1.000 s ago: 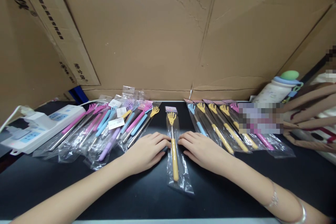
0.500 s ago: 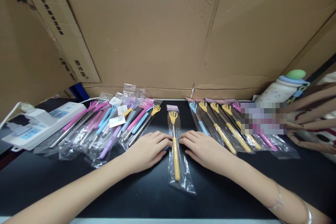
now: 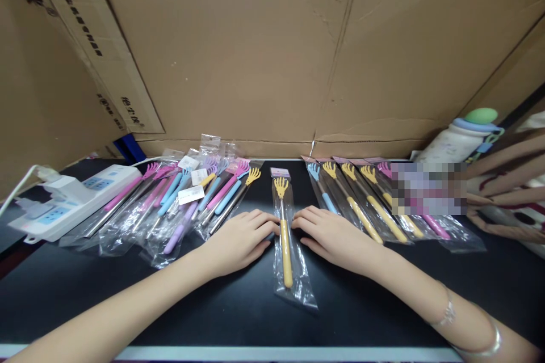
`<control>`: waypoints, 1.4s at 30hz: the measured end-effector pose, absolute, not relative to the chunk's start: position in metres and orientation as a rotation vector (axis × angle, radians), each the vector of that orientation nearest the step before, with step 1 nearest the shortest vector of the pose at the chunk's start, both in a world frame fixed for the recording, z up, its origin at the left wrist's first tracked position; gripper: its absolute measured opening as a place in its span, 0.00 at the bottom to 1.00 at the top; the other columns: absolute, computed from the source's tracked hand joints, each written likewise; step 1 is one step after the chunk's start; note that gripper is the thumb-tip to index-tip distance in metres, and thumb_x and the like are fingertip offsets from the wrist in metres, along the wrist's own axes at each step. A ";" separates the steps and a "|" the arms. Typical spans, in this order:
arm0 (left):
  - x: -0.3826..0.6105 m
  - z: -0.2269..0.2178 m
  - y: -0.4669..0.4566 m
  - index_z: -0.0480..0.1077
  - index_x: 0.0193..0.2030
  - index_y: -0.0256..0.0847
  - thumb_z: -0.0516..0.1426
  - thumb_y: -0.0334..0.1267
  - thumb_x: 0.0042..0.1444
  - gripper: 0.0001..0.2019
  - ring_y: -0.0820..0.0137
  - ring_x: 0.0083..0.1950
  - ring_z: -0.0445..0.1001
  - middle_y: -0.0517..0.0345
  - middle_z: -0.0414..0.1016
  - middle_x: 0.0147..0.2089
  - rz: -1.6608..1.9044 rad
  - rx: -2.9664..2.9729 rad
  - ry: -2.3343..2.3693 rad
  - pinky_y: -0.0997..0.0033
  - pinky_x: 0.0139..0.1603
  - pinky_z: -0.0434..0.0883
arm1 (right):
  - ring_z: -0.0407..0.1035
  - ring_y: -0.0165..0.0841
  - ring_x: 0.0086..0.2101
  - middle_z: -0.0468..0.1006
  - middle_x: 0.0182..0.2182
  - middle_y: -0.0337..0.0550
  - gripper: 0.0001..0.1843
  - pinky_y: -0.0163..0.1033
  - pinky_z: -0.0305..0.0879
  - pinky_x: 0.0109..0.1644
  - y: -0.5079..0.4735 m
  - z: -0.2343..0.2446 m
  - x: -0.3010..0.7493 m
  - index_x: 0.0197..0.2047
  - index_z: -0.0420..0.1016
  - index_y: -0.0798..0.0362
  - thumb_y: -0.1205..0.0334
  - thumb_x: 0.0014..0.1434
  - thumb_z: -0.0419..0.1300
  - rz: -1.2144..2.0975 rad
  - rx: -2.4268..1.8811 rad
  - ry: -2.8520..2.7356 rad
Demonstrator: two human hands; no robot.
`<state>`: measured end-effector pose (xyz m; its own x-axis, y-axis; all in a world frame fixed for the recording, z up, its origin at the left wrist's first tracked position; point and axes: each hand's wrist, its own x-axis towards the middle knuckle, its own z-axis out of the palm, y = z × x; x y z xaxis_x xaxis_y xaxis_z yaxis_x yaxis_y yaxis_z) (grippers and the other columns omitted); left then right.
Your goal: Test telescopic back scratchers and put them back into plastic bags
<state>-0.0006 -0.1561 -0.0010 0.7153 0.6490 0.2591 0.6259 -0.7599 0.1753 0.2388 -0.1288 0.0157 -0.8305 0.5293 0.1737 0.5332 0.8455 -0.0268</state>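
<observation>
Between my hands a yellow back scratcher [image 3: 286, 255] lies on the black table, claw end away from me, inside a clear plastic bag [image 3: 303, 286] with a small card at its top. My left hand [image 3: 242, 243] rests on the table to its left, fingers stretched out, the fingertips at the bag's edge. On the other side my right hand [image 3: 336, 241] lies the same way, fingers loosely extended by the bag. Neither hand grips anything. Bagged blue, pink and purple back scratchers [image 3: 181, 229] overlap at the left. Mostly yellow ones [image 3: 361, 218] fan out at the right.
A white power strip [image 3: 80, 204] with plugs stands at the far left. At the back right leans a white bottle [image 3: 451, 144] with a green top, near brown folded fabric [image 3: 511, 181]. Cardboard [image 3: 238, 57] walls the back. A blurred patch covers part of the right group.
The view has shifted slightly, showing more of the table's front edge. My hands and the yellow back scratcher keep their places.
</observation>
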 end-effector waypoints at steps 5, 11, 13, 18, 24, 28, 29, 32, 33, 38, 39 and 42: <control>0.000 -0.001 -0.156 0.64 0.49 0.41 0.48 0.32 0.62 0.11 0.65 0.54 0.67 0.53 0.69 0.55 0.477 2.844 1.061 0.61 0.53 0.68 | 0.66 0.36 0.44 0.72 0.43 0.46 0.10 0.43 0.66 0.47 -0.127 0.017 0.239 0.44 0.68 0.52 0.69 0.58 0.55 0.011 -0.831 -2.849; 0.000 0.001 -0.157 0.64 0.49 0.41 0.48 0.32 0.62 0.11 0.64 0.54 0.67 0.53 0.69 0.55 0.463 2.846 1.060 0.61 0.52 0.69 | 0.65 0.36 0.44 0.71 0.43 0.46 0.10 0.43 0.66 0.47 -0.125 0.020 0.240 0.45 0.68 0.53 0.69 0.59 0.54 0.090 -0.844 -2.854; 0.000 0.001 -0.157 0.64 0.49 0.41 0.48 0.32 0.62 0.11 0.64 0.54 0.67 0.53 0.69 0.55 0.466 2.842 1.058 0.61 0.52 0.69 | 0.65 0.36 0.44 0.71 0.43 0.46 0.10 0.43 0.66 0.48 -0.125 0.021 0.240 0.45 0.68 0.53 0.69 0.59 0.54 0.103 -0.842 -2.855; -0.001 -0.001 -0.156 0.64 0.49 0.42 0.48 0.32 0.62 0.11 0.65 0.54 0.67 0.53 0.69 0.55 0.493 2.840 1.049 0.61 0.53 0.68 | 0.65 0.36 0.44 0.71 0.43 0.46 0.10 0.44 0.66 0.48 -0.125 0.021 0.240 0.45 0.68 0.52 0.69 0.60 0.54 0.106 -0.844 -2.857; -0.001 -0.002 -0.155 0.63 0.50 0.41 0.48 0.32 0.62 0.11 0.64 0.54 0.67 0.53 0.68 0.55 0.461 2.844 1.050 0.61 0.53 0.68 | 0.65 0.37 0.44 0.70 0.44 0.46 0.10 0.44 0.65 0.48 -0.125 0.018 0.240 0.45 0.68 0.52 0.69 0.59 0.54 0.066 -0.846 -2.856; -0.001 -0.001 -0.156 0.63 0.50 0.41 0.48 0.32 0.62 0.11 0.64 0.54 0.67 0.53 0.68 0.55 0.487 2.849 1.035 0.61 0.53 0.68 | 0.65 0.37 0.44 0.71 0.43 0.46 0.10 0.44 0.65 0.48 -0.126 0.016 0.239 0.44 0.68 0.53 0.70 0.59 0.54 0.047 -0.852 -2.846; -0.001 -0.001 -0.156 0.63 0.50 0.41 0.48 0.32 0.62 0.11 0.64 0.54 0.67 0.53 0.68 0.55 0.487 2.849 1.034 0.61 0.53 0.68 | 0.65 0.37 0.44 0.71 0.43 0.46 0.09 0.44 0.66 0.48 -0.126 0.016 0.239 0.44 0.68 0.53 0.70 0.59 0.53 0.050 -0.848 -2.844; -0.001 0.001 -0.156 0.64 0.50 0.41 0.48 0.32 0.62 0.11 0.65 0.53 0.67 0.53 0.68 0.55 0.488 2.846 1.035 0.61 0.53 0.68 | 0.64 0.37 0.44 0.71 0.43 0.47 0.09 0.44 0.65 0.47 -0.125 0.016 0.239 0.44 0.67 0.52 0.69 0.60 0.52 0.080 -0.828 -2.823; 0.000 0.002 -0.156 0.64 0.50 0.41 0.47 0.32 0.62 0.11 0.65 0.53 0.67 0.53 0.68 0.55 0.484 2.845 1.035 0.61 0.53 0.68 | 0.64 0.37 0.44 0.71 0.43 0.47 0.08 0.44 0.65 0.47 -0.125 0.016 0.239 0.44 0.67 0.53 0.69 0.60 0.52 0.097 -0.826 -2.814; 0.000 0.002 -0.157 0.64 0.50 0.40 0.48 0.32 0.62 0.11 0.65 0.53 0.67 0.53 0.68 0.55 0.475 2.837 1.042 0.61 0.53 0.68 | 0.63 0.37 0.44 0.70 0.42 0.47 0.07 0.46 0.65 0.47 -0.121 0.014 0.238 0.43 0.67 0.53 0.68 0.61 0.51 0.176 -0.821 -2.767; 0.000 0.002 -0.156 0.64 0.50 0.41 0.48 0.32 0.62 0.11 0.65 0.53 0.67 0.53 0.69 0.55 0.479 2.837 1.038 0.61 0.53 0.68 | 0.63 0.37 0.44 0.70 0.42 0.47 0.07 0.46 0.64 0.47 -0.121 0.013 0.238 0.43 0.67 0.53 0.68 0.61 0.51 0.185 -0.819 -2.759; -0.001 0.001 -0.156 0.64 0.50 0.41 0.47 0.32 0.62 0.11 0.65 0.53 0.67 0.52 0.69 0.55 0.495 2.842 1.024 0.61 0.53 0.68 | 0.63 0.37 0.44 0.70 0.42 0.47 0.08 0.46 0.64 0.47 -0.120 0.011 0.239 0.43 0.67 0.53 0.67 0.60 0.52 0.196 -0.827 -2.745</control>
